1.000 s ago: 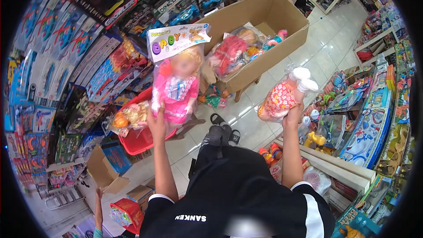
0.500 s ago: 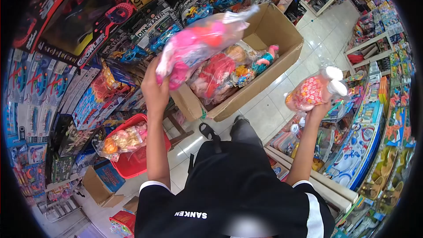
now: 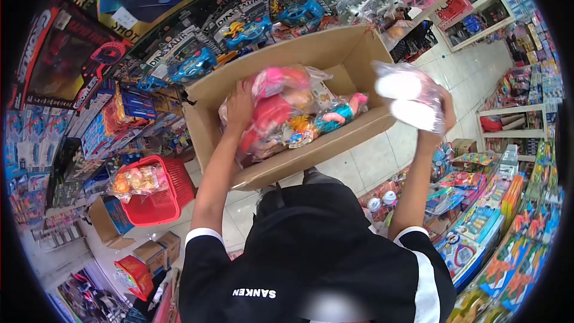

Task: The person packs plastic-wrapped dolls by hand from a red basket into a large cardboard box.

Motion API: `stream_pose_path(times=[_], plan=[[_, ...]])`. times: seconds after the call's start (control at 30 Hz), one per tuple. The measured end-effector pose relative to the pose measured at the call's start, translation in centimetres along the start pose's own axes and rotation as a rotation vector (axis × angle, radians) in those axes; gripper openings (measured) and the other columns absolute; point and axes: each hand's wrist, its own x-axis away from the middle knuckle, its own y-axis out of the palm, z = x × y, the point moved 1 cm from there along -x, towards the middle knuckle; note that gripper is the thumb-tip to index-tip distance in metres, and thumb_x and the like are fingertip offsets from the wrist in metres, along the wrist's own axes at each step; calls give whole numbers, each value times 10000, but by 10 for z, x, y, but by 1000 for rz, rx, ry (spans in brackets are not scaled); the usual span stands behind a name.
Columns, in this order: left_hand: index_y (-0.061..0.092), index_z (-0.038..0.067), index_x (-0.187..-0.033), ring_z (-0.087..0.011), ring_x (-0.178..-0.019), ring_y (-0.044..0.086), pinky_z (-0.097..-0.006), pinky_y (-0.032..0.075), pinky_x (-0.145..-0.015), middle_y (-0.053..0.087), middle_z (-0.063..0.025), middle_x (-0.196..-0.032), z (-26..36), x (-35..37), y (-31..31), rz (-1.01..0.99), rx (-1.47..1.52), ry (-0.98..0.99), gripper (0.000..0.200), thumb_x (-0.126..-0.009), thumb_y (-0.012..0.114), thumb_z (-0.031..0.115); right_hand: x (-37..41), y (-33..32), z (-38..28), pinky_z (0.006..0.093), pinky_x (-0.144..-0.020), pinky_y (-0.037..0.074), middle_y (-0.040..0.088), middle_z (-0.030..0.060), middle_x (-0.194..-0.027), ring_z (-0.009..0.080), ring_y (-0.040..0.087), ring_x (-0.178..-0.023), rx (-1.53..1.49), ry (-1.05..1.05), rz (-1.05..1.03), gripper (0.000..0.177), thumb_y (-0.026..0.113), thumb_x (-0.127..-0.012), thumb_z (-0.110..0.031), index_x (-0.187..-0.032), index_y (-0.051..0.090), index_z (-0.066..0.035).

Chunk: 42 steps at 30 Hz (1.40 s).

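Note:
A large open cardboard box (image 3: 305, 164) holds several bagged dolls or toys. Inside its left part, my left hand (image 3: 240, 106) has its fingers closed on a pink bagged toy (image 3: 280, 81), which lies over a red bagged one (image 3: 270, 113). A teal bagged toy (image 3: 335, 121) rests nearer the box's front side. Beyond the box's right end, my right hand (image 3: 443, 113) grips a clear-wrapped toy with two white round parts (image 3: 412, 98), raised above the floor. Its fingers are partly hidden behind the wrapping.
At the lower left, a red basket (image 3: 179, 188) has a bagged doll (image 3: 140, 180) on it. Packaged dinosaur toys (image 3: 248, 31) line the back shelf. Toy shelves with packets (image 3: 478, 227) stand at the right. Tiled floor (image 3: 406, 143) shows between box and shelves.
The pink bagged toy has come down into the box with my left hand. My right hand has turned the wrapped toy, so its white parts face left and up. The view has shifted.

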Motion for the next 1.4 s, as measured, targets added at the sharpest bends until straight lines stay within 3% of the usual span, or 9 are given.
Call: stream_pose_path(times=[0.2, 0.3, 0.5, 0.6, 0.7, 1.03, 1.1, 1.23, 1.4], plan=[[461, 135, -1299, -376, -1059, 528, -451, 455, -896, 455, -163, -1247, 4, 5, 9, -23, 14, -76, 553, -775, 630, 73, -13, 89, 9, 331, -739, 531, 686, 135, -922, 265, 672, -819, 96, -511, -487, 367, 483, -670, 105, -954, 678, -21], [439, 132, -1319, -377, -1092, 510, -446, 446, -914, 444, -166, -1274, -1, 8, 14, -56, 57, -73, 566, -786, 623, 81, 1, 140, 38, 343, -694, 532, 674, 93, -917, 252, 662, -802, 168, -701, -707, 254, 567, -723, -31, -968, 628, -58], [335, 123, -1382, -434, -1190, 432, -481, 366, -1012, 417, -230, -1318, -21, 15, 31, -49, 256, -78, 670, -783, 636, 138, 34, 203, 147, 341, -674, 539, 630, 105, -986, 269, 655, -799, 588, -783, -1128, 276, 545, -751, -92, -1025, 563, -59], [305, 126, -1397, -435, -1231, 403, -481, 348, -1032, 395, -247, -1342, -30, 20, 45, -170, 255, -155, 692, -791, 637, 156, 44, 217, 185, 356, -692, 538, 622, 105, -1014, 282, 653, -851, 479, -844, -1062, 313, 553, -750, -101, -1060, 547, -62], [256, 135, -1419, -436, -1270, 368, -481, 337, -1045, 355, -257, -1379, -31, 23, 46, -234, 271, -131, 727, -800, 635, 170, 45, 213, 204, 404, -684, 537, 627, 117, -991, 283, 648, -875, 428, -728, -1149, 432, 691, -689, -138, -1090, 550, -59], [199, 145, -1443, -416, -1315, 320, -458, 335, -1061, 288, -196, -1444, -32, 21, 30, -397, 200, -125, 819, -785, 663, 298, 19, 206, 199, 432, -808, 507, 659, 189, -969, 334, 640, -937, 630, -169, -1380, 266, 555, -832, -160, -1066, 644, -69], [353, 115, -1387, -396, -1287, 361, -449, 349, -1045, 331, -160, -1434, -19, 21, -13, -421, 22, -91, 702, -784, 656, 306, -4, 187, 185, 433, -823, 494, 652, 193, -993, 344, 628, -957, 379, -122, -1279, 252, 551, -841, -158, -1052, 649, -61], [600, 32, -1078, -358, -1143, 460, -453, 357, -980, 534, -155, -1212, -22, 56, -102, 216, -4, 9, 314, -816, 616, 203, -73, 111, 150, 399, -864, 446, 646, 169, -982, 342, 591, -953, 180, -204, -623, 211, 577, -848, -154, -1000, 657, -31], [569, -9, -1049, -293, -992, 540, -379, 401, -888, 589, -173, -1053, -94, 210, -60, 534, 339, -787, 218, -917, 518, 157, -87, 4, 273, 263, -625, 461, 655, 62, -865, 128, 596, -740, 75, 445, -14, 228, 566, -915, -223, -986, 643, -21]])
